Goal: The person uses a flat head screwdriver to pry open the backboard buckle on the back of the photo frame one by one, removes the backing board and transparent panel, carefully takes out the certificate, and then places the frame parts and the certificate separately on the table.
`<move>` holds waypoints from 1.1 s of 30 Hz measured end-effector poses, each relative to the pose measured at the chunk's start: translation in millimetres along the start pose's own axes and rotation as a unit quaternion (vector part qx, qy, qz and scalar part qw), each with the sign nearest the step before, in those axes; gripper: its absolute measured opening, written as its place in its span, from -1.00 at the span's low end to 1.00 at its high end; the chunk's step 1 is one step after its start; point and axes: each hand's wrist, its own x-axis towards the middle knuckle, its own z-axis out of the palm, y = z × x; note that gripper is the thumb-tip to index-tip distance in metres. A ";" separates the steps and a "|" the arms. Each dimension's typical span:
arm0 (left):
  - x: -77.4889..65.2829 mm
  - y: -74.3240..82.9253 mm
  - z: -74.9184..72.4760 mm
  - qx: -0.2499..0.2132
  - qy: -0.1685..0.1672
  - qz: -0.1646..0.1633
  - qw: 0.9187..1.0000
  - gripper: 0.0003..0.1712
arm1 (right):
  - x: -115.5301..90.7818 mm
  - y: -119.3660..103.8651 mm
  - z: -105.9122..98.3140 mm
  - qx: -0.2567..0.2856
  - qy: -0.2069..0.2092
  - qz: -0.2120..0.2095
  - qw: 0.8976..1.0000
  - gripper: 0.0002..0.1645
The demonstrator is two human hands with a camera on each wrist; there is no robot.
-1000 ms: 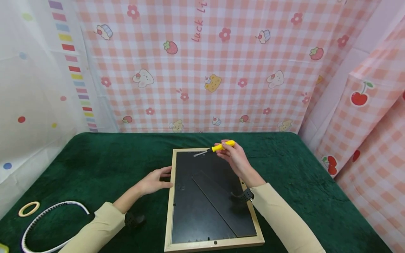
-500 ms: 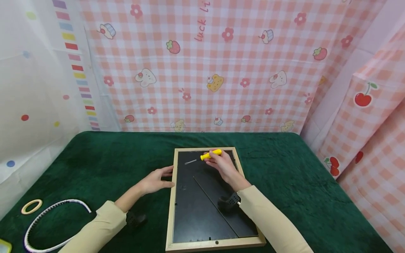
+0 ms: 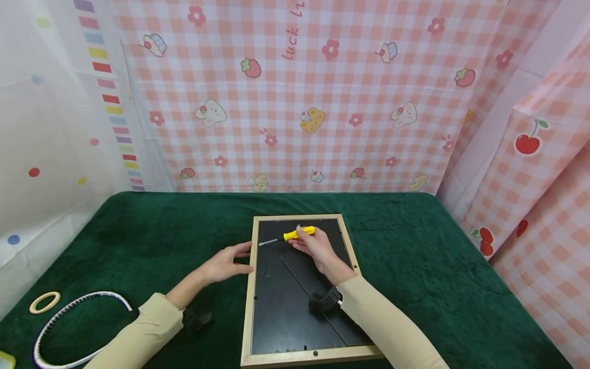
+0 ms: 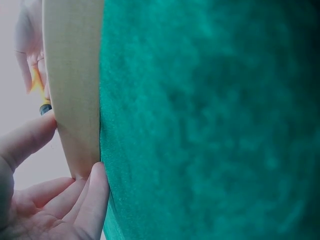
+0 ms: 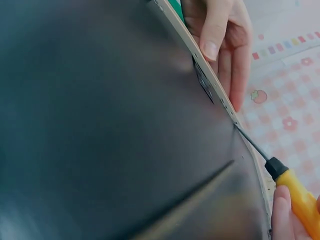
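A wooden picture frame (image 3: 247,307) with a black backing board (image 3: 276,318) lies flat, backing side up. My left hand (image 3: 228,264) rests against the frame's left side; in the left wrist view its thumb (image 4: 35,137) is at the upper edge and the other fingers touch the wood lower down, fairly straight. My right hand (image 3: 318,246) grips a screwdriver (image 3: 299,233) by its yellow handle. The shaft points left, and in the right wrist view the screwdriver tip is right at the seam between board and frame, near the left hand's fingers (image 5: 240,70).
The table has a dark green cloth (image 3: 184,230). At the left lie a white hoop-shaped band (image 3: 46,328) and a small tan ring (image 3: 44,302). A yellow-edged thing (image 3: 6,360) shows at the lower left corner. A pink checked curtain (image 3: 286,102) hangs behind.
My right hand has moved left and towards me over the board, bringing the screwdriver tip to the frame's left inner edge. The left hand has stayed at the frame's side.
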 end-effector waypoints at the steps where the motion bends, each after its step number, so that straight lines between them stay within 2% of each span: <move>1: -0.2 0.7 0.0 0.000 -0.001 -0.001 1.000 -0.25 | -0.6 0.6 0.5 -0.001 0.005 0.002 1.000 -0.53; 16: 1.9 2.4 0.6 0.006 0.004 -0.010 1.000 -0.28 | -7.4 2.5 6.3 -0.004 0.066 -0.009 0.998 -0.59; 24: 0.4 1.0 -0.4 0.006 0.002 -0.011 1.000 -0.25 | -6.2 3.5 6.6 -0.012 0.061 -0.023 0.998 -0.60; 33: -1.1 4.6 -0.2 -0.003 0.001 -0.005 1.000 -0.25 | -4.3 5.5 3.9 0.014 0.038 -0.036 0.999 -0.52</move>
